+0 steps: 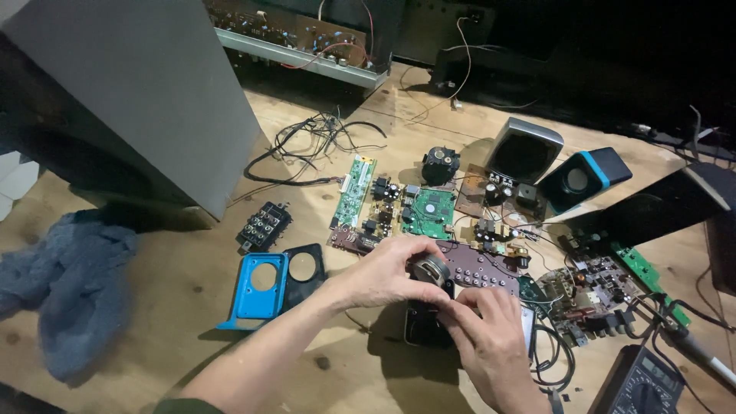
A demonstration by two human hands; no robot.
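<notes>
My left hand (pixel 383 274) grips a small round metal speaker driver (pixel 429 269) between thumb and fingers, just above a dark speaker housing (pixel 423 326) on the wooden table (pixel 184 284). My right hand (pixel 487 333) rests over the housing's right side, fingertips touching the driver's lower edge. A brown circuit board (pixel 479 268) with rows of holes lies right behind the hands.
Several green and brown circuit boards (pixel 429 211) lie behind. A blue speaker panel (pixel 257 287) and black panel (pixel 303 268) sit left, a grey cloth (pixel 73 287) far left. Two small speakers (pixel 583 180) stand at right, a multimeter (pixel 640 383) at lower right, tangled wires (pixel 314 142) behind.
</notes>
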